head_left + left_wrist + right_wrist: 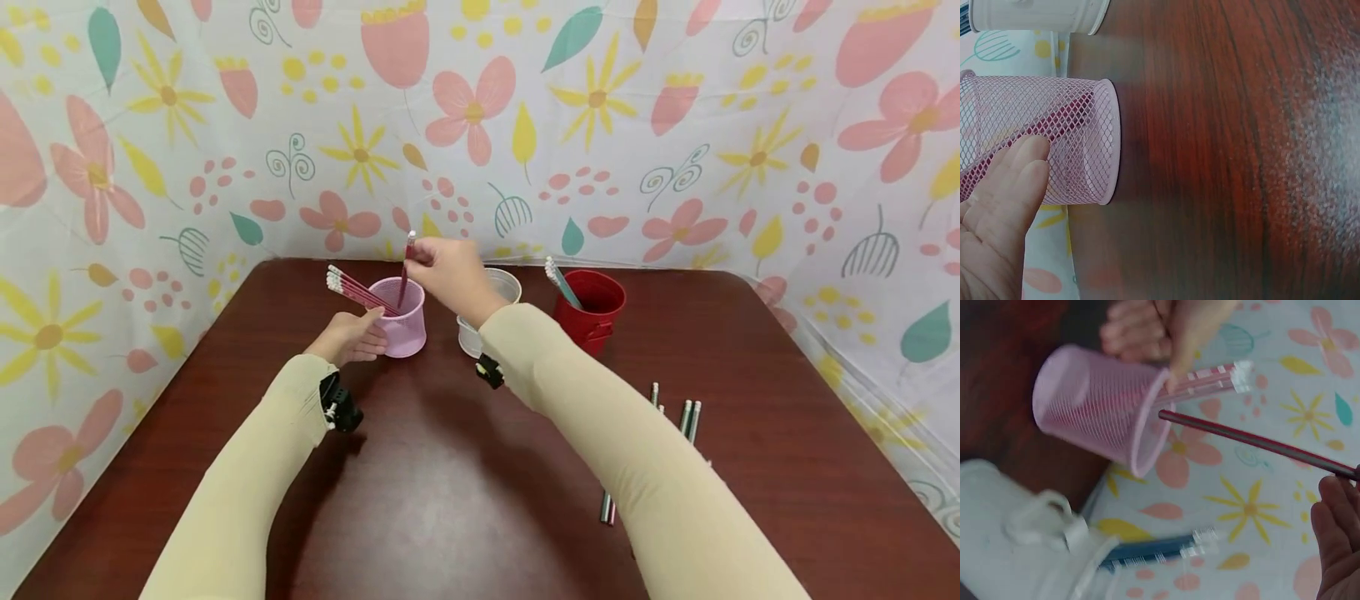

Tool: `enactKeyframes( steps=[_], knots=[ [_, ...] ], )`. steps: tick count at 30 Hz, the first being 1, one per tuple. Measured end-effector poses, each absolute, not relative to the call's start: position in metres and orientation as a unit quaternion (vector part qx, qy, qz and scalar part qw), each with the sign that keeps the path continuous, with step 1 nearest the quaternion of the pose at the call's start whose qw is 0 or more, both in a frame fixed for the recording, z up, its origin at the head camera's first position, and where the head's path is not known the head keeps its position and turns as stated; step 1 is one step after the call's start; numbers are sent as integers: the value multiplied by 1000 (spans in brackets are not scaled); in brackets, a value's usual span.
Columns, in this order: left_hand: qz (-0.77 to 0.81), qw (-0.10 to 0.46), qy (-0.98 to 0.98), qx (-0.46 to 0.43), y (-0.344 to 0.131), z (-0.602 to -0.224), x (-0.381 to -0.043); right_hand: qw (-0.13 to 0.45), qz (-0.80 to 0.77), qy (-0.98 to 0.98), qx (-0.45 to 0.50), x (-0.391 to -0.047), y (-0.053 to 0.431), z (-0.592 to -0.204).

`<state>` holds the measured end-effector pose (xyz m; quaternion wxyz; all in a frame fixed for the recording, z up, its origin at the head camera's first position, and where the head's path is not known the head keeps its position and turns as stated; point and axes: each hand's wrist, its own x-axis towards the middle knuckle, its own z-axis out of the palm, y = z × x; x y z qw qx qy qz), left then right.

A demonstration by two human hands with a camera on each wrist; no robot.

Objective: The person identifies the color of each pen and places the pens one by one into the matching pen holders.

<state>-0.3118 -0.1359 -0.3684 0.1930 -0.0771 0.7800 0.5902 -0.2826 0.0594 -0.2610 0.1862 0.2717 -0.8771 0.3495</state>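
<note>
Pinching a dark red pencil [406,268] with a white eraser end, a person's right hand [450,271] holds it steeply upright, its lower end at the mouth of a pink cylindrical mesh cup [405,335]. The left hand [348,337] rests beside the cup, gripping nothing: its thumb touches the rim and its fingers extend along the outer side. Above that thumb, a bundle of red pencils with white eraser ends [360,292] leans out of the cup. Partly hidden behind the right hand's wrist stands a white round container [470,340]; farther right, a red bucket [577,323] holds pale blue pencils [566,290]. Beyond the right forearm, dark green pencils [686,417] lie on a brown wood-grain table [435,517].
</note>
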Motion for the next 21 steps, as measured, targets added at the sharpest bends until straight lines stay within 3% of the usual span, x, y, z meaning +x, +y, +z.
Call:
enactKeyframes(
  steps=[11, 21],
  knots=[
    [596, 179, 778, -87, -134, -372, -306, 157, 236, -925, 252, -292, 40, -298],
    [596, 163, 780, -98, -133, -371, -310, 119, 289, -926, 212, -308, 31, -326]
  ],
)
